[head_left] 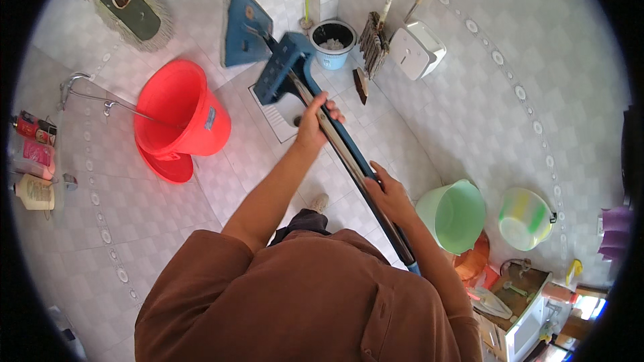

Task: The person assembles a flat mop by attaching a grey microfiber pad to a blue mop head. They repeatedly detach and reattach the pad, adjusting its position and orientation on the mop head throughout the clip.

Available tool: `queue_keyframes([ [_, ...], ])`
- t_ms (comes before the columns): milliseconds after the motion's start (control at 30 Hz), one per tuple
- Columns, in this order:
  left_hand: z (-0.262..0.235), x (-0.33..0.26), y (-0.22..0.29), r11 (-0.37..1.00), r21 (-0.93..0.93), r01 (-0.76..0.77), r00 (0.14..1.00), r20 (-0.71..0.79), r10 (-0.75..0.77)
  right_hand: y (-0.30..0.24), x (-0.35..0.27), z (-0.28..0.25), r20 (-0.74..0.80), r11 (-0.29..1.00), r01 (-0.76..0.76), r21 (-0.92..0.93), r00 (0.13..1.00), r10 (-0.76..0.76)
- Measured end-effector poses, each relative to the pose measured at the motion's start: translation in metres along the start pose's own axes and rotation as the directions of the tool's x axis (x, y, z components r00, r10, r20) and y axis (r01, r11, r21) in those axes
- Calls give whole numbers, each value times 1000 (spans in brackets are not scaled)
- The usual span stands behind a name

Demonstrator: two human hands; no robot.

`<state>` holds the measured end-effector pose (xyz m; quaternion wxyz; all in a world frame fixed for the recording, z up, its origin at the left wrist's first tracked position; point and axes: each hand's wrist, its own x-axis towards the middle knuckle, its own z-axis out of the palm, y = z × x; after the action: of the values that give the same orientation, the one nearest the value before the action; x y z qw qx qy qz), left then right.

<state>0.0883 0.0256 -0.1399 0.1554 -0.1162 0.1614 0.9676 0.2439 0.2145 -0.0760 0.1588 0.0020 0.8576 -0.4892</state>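
Observation:
I hold a long-handled flat mop [346, 159] slantwise across my front, its far end raised to the upper left. That end bears a flat blue mop head [247, 27] with a pale edge, and a chunky blue block [285, 67] sits on the pole just below it. A silver pole and a dark blue bar run side by side. My left hand [318, 123] is closed round the pole below the block. Lower down, my right hand [389, 194] is closed on the pole near its lower end, its fingers partly hidden.
A red bucket [218, 124] stands at left beside a hose tap [76, 77]. Beneath the mop is a white floor basin [276, 117]. Behind are a blue pail [332, 60], a string mop [373, 43] and a brush [361, 86]. Green [463, 214] and striped buckets [524, 220] stand right.

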Motion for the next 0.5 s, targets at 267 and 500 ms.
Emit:
queue_keyframes([
  [267, 13, 25, 79, 988, 59, -145, 989, 50, 143, 125, -168, -75, 478, 922, -378, 81, 827, 297],
  [500, 31, 47, 97, 968, 147, -206, 972, -81, 219, 117, -155, -36, -215, 883, -239, -405, 963, 162],
])
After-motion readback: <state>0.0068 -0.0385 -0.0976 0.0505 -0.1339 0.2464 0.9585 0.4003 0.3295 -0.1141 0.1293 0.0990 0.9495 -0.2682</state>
